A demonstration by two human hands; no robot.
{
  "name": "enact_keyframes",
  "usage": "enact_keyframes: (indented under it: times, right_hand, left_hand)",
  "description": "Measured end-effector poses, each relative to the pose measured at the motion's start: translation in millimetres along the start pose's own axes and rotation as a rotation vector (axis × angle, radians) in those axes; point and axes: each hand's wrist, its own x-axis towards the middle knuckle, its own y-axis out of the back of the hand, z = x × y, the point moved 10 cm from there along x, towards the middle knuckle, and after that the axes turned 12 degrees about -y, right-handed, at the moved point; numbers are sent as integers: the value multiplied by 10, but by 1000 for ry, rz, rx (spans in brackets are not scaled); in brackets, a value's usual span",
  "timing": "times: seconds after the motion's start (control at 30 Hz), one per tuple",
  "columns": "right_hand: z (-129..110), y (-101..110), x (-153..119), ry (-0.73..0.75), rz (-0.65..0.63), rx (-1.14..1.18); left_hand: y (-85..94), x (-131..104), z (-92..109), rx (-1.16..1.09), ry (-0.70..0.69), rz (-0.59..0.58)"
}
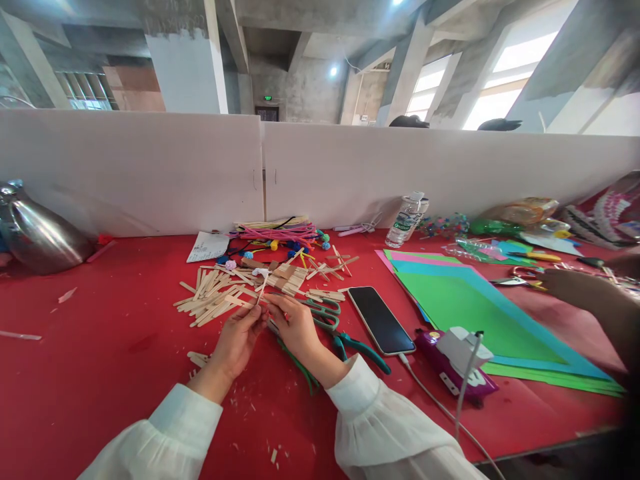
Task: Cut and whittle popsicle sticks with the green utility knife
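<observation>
My left hand [234,341] and my right hand [296,328] meet above the middle of the red table, fingers pinched. Between their fingertips a thin pale stick [262,288] stands up, with a white tuft near its top; whether the tuft belongs to it I cannot tell. Just beyond lie a heap of wooden craft sticks [213,298] and a stack of craft sticks [287,277]. Green-handled scissors [325,312] and teal-handled pliers [367,350] rest beside my right hand. Green pipe cleaners [303,369] lie partly hidden under my right wrist.
A phone [381,320], a purple power strip [457,367] with a white charger, and coloured paper sheets [480,313] lie to the right. Another person's hand [570,287] is at the far right. A water bottle [406,220] and steel jug [43,230] stand near the white partition [130,173].
</observation>
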Motion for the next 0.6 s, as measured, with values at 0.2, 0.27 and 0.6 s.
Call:
enact_keyframes:
  times: [0.2, 0.27, 0.6]
  right_hand:
    - [80, -11, 29, -72, -8, 78]
    - [109, -17, 33, -87, -6, 87]
    - [103, -17, 16, -73, -2, 82]
  left_hand:
    - [34, 6, -15, -3, 20, 40]
    - [41, 6, -19, -4, 23, 49]
    - [32, -21, -11, -7, 34, 66]
